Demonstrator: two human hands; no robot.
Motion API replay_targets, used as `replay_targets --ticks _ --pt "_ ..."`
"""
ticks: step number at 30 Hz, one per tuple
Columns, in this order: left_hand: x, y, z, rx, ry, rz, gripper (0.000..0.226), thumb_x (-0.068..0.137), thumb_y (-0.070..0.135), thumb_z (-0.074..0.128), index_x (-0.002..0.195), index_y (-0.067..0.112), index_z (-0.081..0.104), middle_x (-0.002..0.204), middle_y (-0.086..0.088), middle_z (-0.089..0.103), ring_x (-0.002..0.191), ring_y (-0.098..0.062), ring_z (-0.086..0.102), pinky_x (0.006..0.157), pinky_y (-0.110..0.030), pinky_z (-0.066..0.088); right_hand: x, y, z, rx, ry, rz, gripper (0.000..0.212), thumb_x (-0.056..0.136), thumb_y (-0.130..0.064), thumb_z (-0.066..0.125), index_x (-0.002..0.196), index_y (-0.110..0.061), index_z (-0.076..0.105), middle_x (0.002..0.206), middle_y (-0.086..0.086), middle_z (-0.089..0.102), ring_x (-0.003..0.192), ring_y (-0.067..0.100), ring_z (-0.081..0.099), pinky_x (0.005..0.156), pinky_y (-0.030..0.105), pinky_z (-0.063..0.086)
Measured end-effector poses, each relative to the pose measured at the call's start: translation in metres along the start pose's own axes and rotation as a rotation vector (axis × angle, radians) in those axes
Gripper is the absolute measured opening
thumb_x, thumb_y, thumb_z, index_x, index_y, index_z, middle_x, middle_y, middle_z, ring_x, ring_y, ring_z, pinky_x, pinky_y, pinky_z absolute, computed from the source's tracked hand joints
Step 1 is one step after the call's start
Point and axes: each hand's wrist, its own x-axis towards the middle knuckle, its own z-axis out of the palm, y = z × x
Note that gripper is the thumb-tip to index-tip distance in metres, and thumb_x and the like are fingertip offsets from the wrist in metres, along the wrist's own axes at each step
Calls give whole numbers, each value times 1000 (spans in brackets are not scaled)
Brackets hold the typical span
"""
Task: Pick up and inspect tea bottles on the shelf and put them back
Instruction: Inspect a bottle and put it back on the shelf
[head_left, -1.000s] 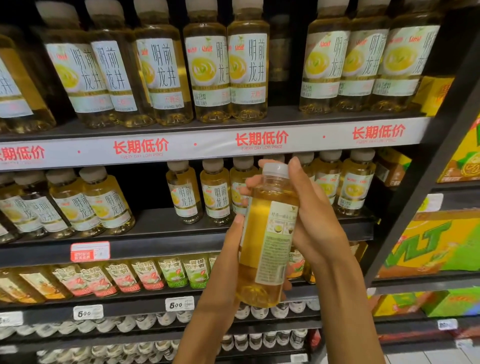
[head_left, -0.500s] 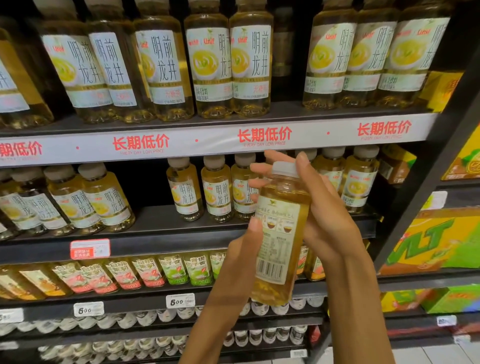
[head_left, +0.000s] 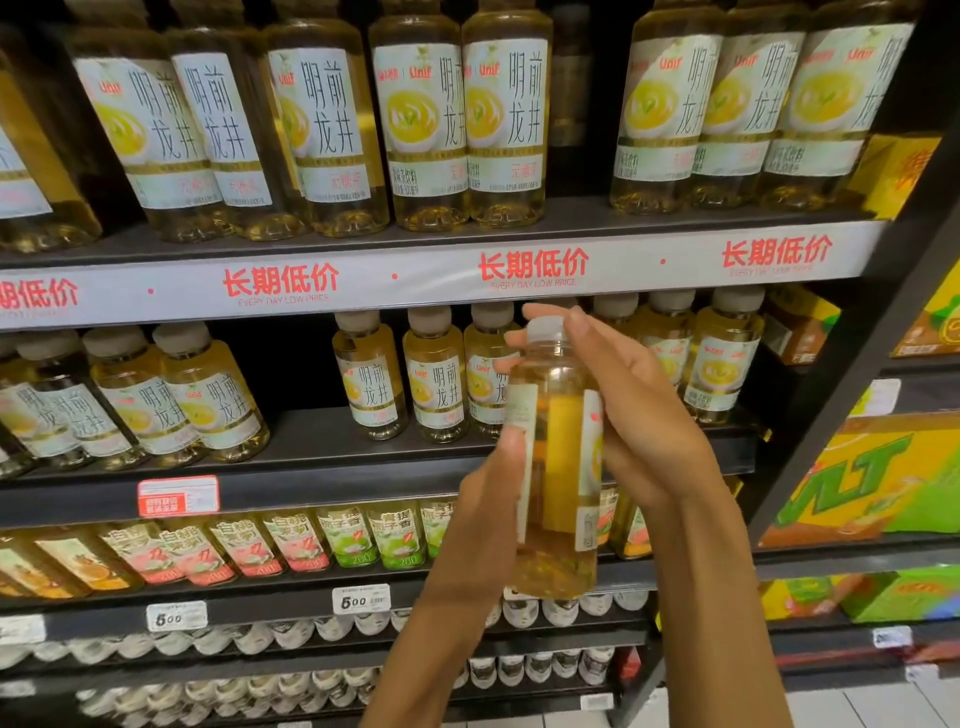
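In the middle of the frame, a little to the right, the person holds one tea bottle (head_left: 558, 462) upright in front of the shelf (head_left: 363, 457), away from the rows. The left hand (head_left: 485, 514) grasps the lower half of the bottle from the left side, with the thumb lying up along the label. The right hand (head_left: 639, 415) wraps the upper half from the right, and its fingers reach to the white cap (head_left: 545, 330); how firmly they press the cap I cannot tell, because this part is a bit blurred. The gap between the label edges faces the camera, so the yellow tea shows through.

Behind the hands, on the middle level, small bottles of the same tea (head_left: 434, 379) stand in a row. On the upper level stand large bottles (head_left: 421, 119). Under them runs a white price strip (head_left: 395, 275) with red characters. At the right edge of the frame lie yellow and green cartons (head_left: 872, 483).
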Motion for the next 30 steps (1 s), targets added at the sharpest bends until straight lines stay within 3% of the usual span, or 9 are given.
replay_targets --ticks 2,6,8,13,17,21,26,28,30 --pt "-2 -1 -5 -73 -35 -95 68 63 87 47 101 37 73 105 -1 74 98 -19 70 88 -42 55 1 5 0 146 -45 61 41 84 -35 53 118 -15 60 106 9 73 96 23 71 74 34 59" --pt "-3 6 -14 -240 -186 -229 73 72 70 44 122 20 63 99 -15 73 81 -29 72 65 -37 58 6 11 -1 193 11 147 33 85 -30 57 111 -9 60 86 10 74 80 24 73 64 33 59" --pt "-3 8 -18 -305 -257 -264 70 80 69 42 119 16 66 95 -18 72 77 -30 71 65 -37 57 8 12 -4 191 59 198 29 89 -28 56 108 -7 60 81 12 73 77 26 73 61 33 59" --pt "-2 8 -19 -407 -344 -283 67 77 63 52 108 7 72 94 -19 71 80 -27 71 69 -33 57 11 14 -6 219 222 268 25 94 -32 55 104 -11 64 119 33 59 104 38 61 93 49 51" --pt "-2 8 -14 -505 -408 -289 67 76 60 55 100 0 73 89 -16 72 79 -22 71 69 -31 57 17 13 -8 320 194 266 22 93 -33 57 102 -14 65 108 25 61 95 32 61 88 46 51" --pt "-2 10 -10 -652 -368 -308 70 74 60 58 99 -3 72 86 -18 71 73 -24 71 64 -32 58 22 16 -7 403 139 373 30 94 -37 52 101 -10 62 83 16 71 80 26 71 72 39 60" --pt "-4 17 -5 -841 -232 -341 66 63 55 64 91 -4 74 79 -20 71 61 -26 71 49 -31 57 23 29 -4 412 136 443 28 93 -37 53 107 -15 64 99 19 70 88 28 70 84 42 55" --pt "-1 25 -2 -846 -218 -364 69 63 57 60 90 -5 74 79 -21 71 60 -27 71 48 -31 57 24 31 -5 347 157 448 28 92 -40 56 97 -17 71 106 15 66 96 28 64 101 46 42" --pt "11 31 0 -823 -154 -384 77 73 62 49 106 -4 69 80 -20 66 64 -26 67 49 -30 56 25 36 -8 326 145 424 36 92 -42 56 74 -19 78 87 7 72 82 21 68 93 38 49"
